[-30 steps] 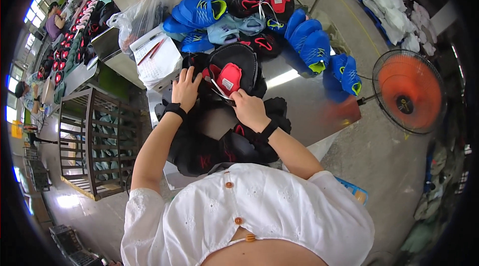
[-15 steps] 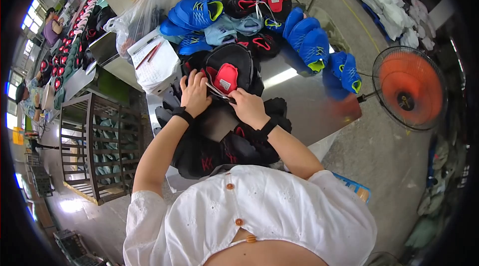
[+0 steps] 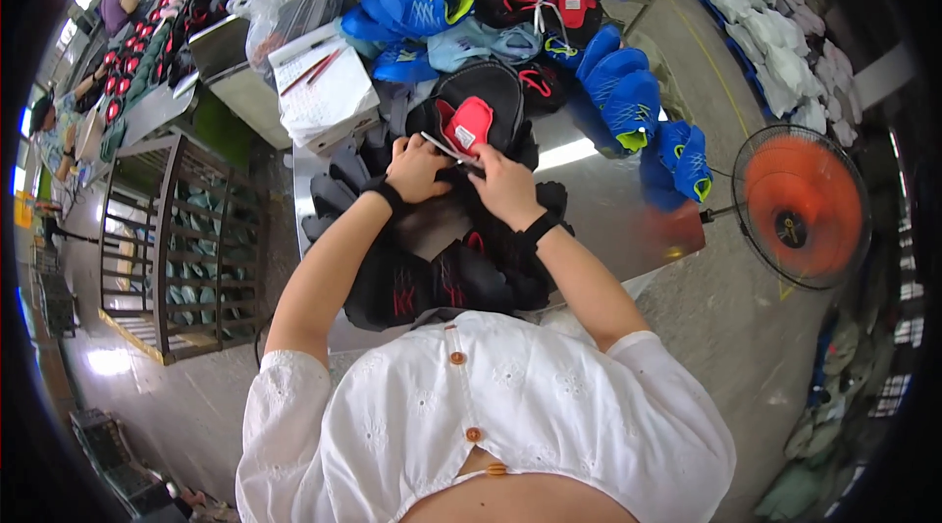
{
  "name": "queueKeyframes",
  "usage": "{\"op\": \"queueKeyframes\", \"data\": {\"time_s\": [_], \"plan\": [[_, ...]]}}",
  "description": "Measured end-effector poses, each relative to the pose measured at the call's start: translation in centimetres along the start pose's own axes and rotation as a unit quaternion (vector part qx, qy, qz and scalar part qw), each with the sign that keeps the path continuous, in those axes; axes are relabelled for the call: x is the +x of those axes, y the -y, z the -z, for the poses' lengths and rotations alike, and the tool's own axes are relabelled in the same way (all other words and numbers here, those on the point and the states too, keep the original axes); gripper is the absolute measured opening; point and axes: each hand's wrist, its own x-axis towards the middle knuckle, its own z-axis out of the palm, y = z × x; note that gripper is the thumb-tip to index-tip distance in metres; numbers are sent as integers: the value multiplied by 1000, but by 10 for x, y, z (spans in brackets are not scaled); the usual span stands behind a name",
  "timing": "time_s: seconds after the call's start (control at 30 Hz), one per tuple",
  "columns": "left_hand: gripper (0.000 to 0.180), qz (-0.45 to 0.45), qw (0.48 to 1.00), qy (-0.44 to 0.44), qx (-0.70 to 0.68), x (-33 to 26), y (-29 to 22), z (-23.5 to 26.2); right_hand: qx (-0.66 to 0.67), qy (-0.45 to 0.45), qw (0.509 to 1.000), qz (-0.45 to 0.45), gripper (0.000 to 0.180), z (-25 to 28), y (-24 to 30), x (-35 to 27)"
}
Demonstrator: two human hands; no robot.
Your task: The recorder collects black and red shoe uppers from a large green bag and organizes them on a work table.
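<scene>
A black shoe upper (image 3: 497,89) with a red tongue (image 3: 468,121) and a small white label lies on the metal table in front of me. My left hand (image 3: 417,170) is closed on its near left edge, fingers bent. On the near right side, my right hand (image 3: 504,189) pinches the edge just below the red tongue. A thin pale strip (image 3: 446,147) shows between the hands; I cannot tell whether it is part of the upper. More black uppers with red stitching (image 3: 446,278) are heaped between my forearms and along the near edge.
Blue shoe uppers (image 3: 623,96) lie in rows at the back and right. Written paper sheets (image 3: 319,91) with two pens sit on a box at back left. A caged orange fan (image 3: 800,204) stands right of the metal table (image 3: 628,219). A slatted rack (image 3: 177,258) is at left.
My view has turned a little, moving the table's contents slightly to the right in the picture. My left fingers, more spread over the upper before, are now gathered closer at its edge.
</scene>
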Motion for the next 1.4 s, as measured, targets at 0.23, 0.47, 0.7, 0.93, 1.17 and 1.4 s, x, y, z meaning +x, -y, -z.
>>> {"op": "queueKeyframes", "data": {"time_s": [0.23,0.47,0.7,0.93,1.17,1.4], "plan": [[21,17,996,-22,-83,3,-5,7,-206,64,965,149,18,15,-16,9],[20,57,997,24,39,-2,-17,8,-280,248,915,150,13,30,-13,31],[18,61,998,17,14,5,-6,-5,-156,164,961,159,15,21,-39,-2],[13,-8,1000,17,-16,16,-6,-10,-103,133,979,114,22,10,-35,1],[17,-48,981,-63,175,19,5,13,-104,127,985,58,36,26,-3,-17],[16,-110,960,-18,255,30,16,7,-16,164,986,-22,29,13,2,-34]]}}
